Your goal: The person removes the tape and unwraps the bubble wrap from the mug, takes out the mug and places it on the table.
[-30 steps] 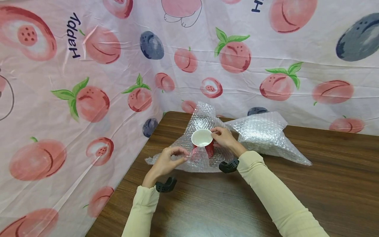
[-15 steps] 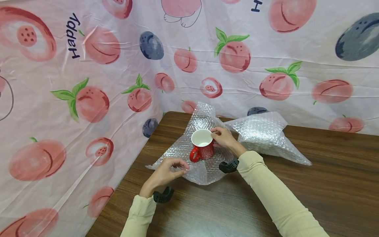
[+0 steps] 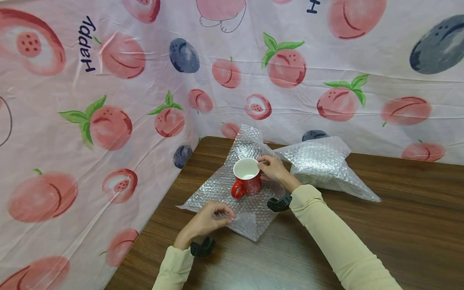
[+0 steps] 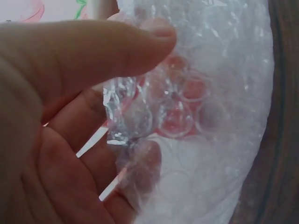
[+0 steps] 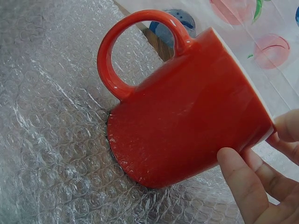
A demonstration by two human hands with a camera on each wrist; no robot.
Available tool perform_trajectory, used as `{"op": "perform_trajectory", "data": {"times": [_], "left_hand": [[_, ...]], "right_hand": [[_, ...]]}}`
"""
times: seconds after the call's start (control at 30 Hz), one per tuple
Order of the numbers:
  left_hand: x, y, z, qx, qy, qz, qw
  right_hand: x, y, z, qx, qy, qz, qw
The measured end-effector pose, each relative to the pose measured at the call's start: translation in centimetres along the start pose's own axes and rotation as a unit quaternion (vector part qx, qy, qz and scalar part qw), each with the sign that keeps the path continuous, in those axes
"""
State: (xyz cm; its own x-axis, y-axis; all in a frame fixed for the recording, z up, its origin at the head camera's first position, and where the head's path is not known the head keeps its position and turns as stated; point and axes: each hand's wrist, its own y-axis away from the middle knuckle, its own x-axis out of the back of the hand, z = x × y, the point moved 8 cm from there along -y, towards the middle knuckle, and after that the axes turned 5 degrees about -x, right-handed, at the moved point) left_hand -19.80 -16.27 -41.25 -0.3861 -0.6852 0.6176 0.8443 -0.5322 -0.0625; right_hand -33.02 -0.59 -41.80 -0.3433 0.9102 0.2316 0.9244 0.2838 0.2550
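Observation:
A red mug point(image 3: 251, 186) with a white inside stands upright on a spread sheet of bubble wrap point(image 3: 214, 187). Its handle points toward the front left in the head view. My right hand point(image 3: 274, 169) holds the mug at the right side of its rim, with fingertips on the red wall in the right wrist view. In front of the mug, my left hand point(image 3: 208, 220) pinches the near edge of the bubble wrap between thumb and fingers. Through the clear film in the left wrist view, red patches and fingertips show.
A puffy bubble-wrapped bundle point(image 3: 319, 167) lies to the right of the mug; its contents cannot be made out. Everything rests on a dark wooden table point(image 3: 362, 233). Fruit-printed cloth point(image 3: 290, 104) hangs behind and along the left.
My left hand has drawn the bubble wrap's near flap down toward the front, uncovering the mug's front and handle. The right hand has stayed at the rim.

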Motion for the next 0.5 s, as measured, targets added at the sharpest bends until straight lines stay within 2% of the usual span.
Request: {"op": "perform_trajectory", "data": {"times": [0.2,0.37,0.5], "left_hand": [[-1.1,0.2,-0.2,-0.005,0.002,-0.027,0.9996],[-1.5,0.5,-0.3,0.004,0.003,-0.038,0.9993],[-1.8,0.6,-0.2,-0.004,-0.001,-0.054,0.9985]], "right_hand": [[0.0,0.1,-0.1,-0.001,0.001,0.002,1.000],[0.0,0.1,-0.1,-0.003,0.000,0.002,1.000],[-0.1,0.0,0.0,-0.003,-0.001,0.001,1.000]]}}
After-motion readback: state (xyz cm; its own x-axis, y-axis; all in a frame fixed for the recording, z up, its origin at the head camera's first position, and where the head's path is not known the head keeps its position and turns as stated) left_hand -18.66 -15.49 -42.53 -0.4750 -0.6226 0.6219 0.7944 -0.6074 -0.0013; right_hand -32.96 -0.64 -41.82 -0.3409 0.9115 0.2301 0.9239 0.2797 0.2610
